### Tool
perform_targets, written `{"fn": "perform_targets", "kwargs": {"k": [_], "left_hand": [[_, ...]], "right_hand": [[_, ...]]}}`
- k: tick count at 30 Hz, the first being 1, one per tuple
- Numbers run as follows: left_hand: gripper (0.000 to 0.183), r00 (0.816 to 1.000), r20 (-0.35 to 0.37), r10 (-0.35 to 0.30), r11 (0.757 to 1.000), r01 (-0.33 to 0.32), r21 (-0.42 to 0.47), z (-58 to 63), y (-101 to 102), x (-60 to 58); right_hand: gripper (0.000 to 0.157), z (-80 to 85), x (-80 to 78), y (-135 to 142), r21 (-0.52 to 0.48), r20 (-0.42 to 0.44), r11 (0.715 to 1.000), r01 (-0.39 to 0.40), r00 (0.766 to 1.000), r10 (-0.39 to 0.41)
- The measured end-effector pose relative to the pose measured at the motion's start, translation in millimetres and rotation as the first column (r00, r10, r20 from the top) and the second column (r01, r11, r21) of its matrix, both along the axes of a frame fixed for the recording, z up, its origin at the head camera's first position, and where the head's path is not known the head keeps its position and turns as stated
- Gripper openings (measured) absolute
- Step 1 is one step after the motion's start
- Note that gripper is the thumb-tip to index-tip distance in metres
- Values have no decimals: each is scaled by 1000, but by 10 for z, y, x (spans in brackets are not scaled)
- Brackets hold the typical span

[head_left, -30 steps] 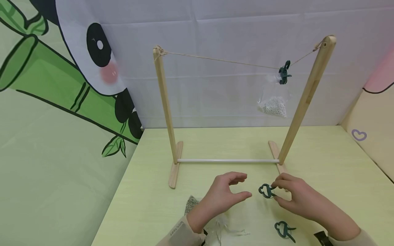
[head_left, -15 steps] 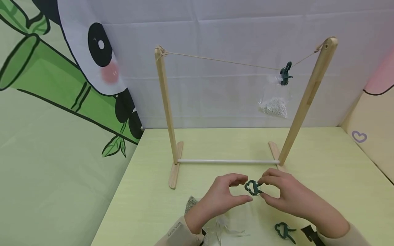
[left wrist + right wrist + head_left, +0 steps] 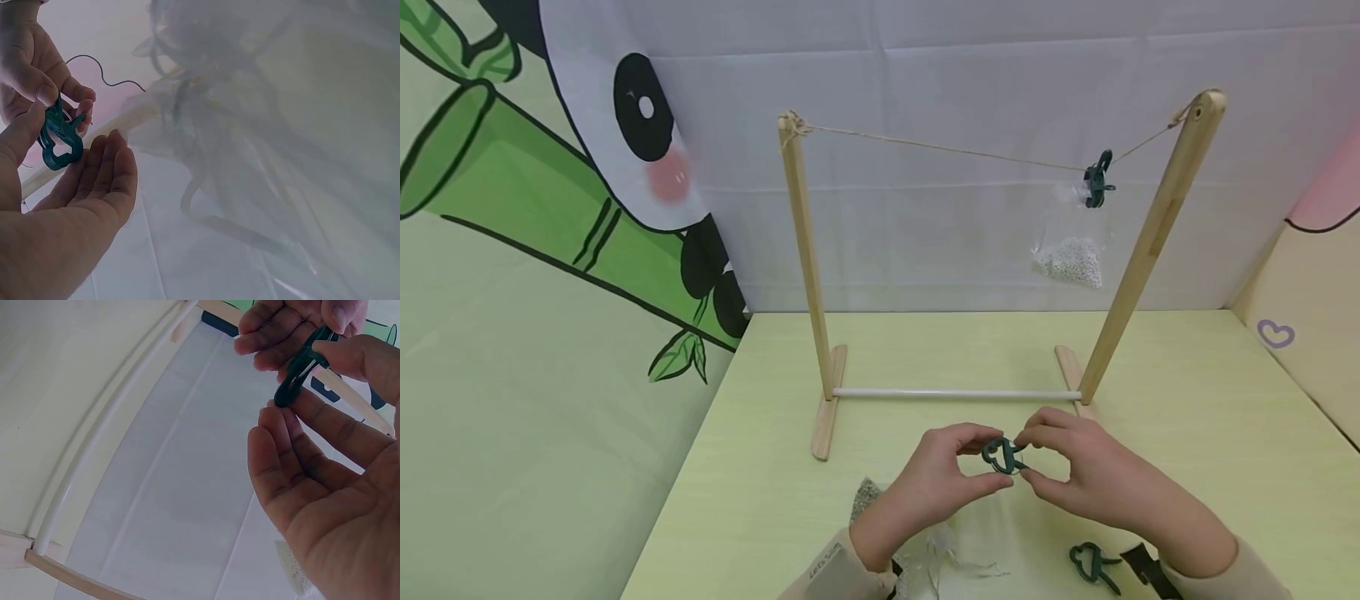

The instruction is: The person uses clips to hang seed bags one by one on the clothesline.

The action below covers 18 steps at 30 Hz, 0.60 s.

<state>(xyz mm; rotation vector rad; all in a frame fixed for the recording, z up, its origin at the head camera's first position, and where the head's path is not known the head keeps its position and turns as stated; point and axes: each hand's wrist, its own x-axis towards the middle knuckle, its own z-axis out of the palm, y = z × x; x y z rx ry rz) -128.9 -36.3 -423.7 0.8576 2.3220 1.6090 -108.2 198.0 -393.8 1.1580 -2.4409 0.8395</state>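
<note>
Pinched a dark green spring clip (image 3: 1003, 456) between both hands, at the near side of a wooden frame (image 3: 805, 258). Gripped its handles between thumb and fingers of the right hand (image 3: 1093, 468), and its rounded, looped end between thumb and fingers of the left hand (image 3: 940, 477). Had a second green clip (image 3: 1093, 566) lying nearer on the pale yellow surface (image 3: 737, 517), just beside the right wrist. Hid part of a bag of grey speckled grains (image 3: 866, 496) behind the left forearm, near crumpled clear plastic (image 3: 931, 550). Faced a cord (image 3: 940, 148) strung between the frame's two posts, above a white rod (image 3: 955, 392). Included, hanging toward the cord's right end, a third clip (image 3: 1097, 181) and a clear bag of white beads (image 3: 1071, 261).
</note>
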Motion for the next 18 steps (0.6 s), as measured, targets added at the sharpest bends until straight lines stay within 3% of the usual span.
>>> {"fn": "perform_targets", "kwargs": {"k": [9, 18], "left_hand": [[36, 998, -50, 30, 999, -29, 21, 15, -15, -3], [35, 1000, -20, 24, 996, -22, 84, 38, -51, -12]], "right_hand": [[34, 24, 0, -12, 3, 6, 1000, 15, 1000, -15], [39, 22, 20, 19, -7, 17, 999, 51, 999, -51]]}}
